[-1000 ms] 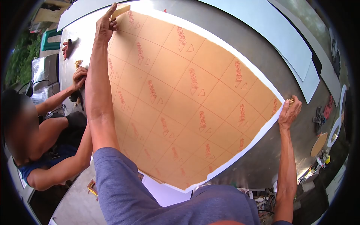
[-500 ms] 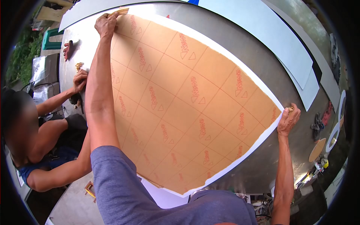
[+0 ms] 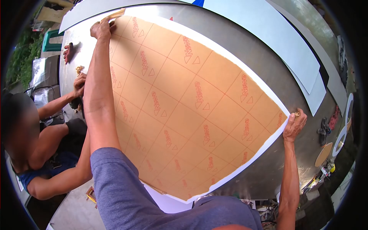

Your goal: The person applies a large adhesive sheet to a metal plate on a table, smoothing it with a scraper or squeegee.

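Observation:
A large white sheet (image 3: 264, 86) lies on the metal table, most of it covered by brown protective paper (image 3: 180, 103) printed with red lines and lettering. White borders show along its edges, where the paper's edge looks ragged. At the far left end, my left hand (image 3: 101, 28) is closed on a narrow strip of brown paper (image 3: 115, 14). My right hand (image 3: 294, 126) is at the sheet's right corner, its thumb against the white edge and its fingers curled around a crumpled bit of brown paper (image 3: 296, 114).
A co-worker's hand (image 3: 79, 84) is beside my left forearm, near a dark tool (image 3: 76, 102). Crumpled brown paper (image 3: 79, 70) and a reddish glove (image 3: 68, 53) lie at the left. Pale sheets (image 3: 276, 42) are stacked at the far right; a dark glove (image 3: 324, 126) lies below them.
My left hand has shifted a little left, carrying the brown strip with it. My right hand stays at the corner, nearly unmoved.

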### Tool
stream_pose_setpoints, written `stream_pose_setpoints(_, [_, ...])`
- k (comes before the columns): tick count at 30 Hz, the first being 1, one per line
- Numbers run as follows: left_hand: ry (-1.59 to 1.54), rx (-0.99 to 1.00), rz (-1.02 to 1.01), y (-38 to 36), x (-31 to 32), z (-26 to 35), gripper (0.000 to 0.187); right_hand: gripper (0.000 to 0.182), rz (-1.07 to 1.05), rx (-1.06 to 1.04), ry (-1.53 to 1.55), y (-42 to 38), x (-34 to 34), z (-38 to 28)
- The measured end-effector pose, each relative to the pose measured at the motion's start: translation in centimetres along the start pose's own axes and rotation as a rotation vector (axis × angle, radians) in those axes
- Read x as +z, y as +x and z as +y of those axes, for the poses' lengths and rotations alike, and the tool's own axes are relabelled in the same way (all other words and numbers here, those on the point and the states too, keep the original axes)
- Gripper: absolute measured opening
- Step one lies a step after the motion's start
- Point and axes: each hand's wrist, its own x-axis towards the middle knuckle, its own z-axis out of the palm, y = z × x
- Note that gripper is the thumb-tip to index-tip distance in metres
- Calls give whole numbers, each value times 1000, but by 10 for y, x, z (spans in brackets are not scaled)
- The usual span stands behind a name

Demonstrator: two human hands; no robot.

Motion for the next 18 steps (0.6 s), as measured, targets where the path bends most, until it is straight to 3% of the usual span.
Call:
stream_pose_setpoints(13, [-411,19,217,10,4,-23,14,40,-4,-3,-11,0,1,2])
stream_pose_setpoints(15, [158,259,185,66,-2,-77,11,40,-8,3,-12,0,0,0])
stream_pose_setpoints(17, [531,390,200,133,-8,-133,10,40,-10,12,-9,0,-1,0])
stream_pose_setpoints(18, [288,220,215,106,-6,-107,10,40,-10,17,-5,0,0,0])
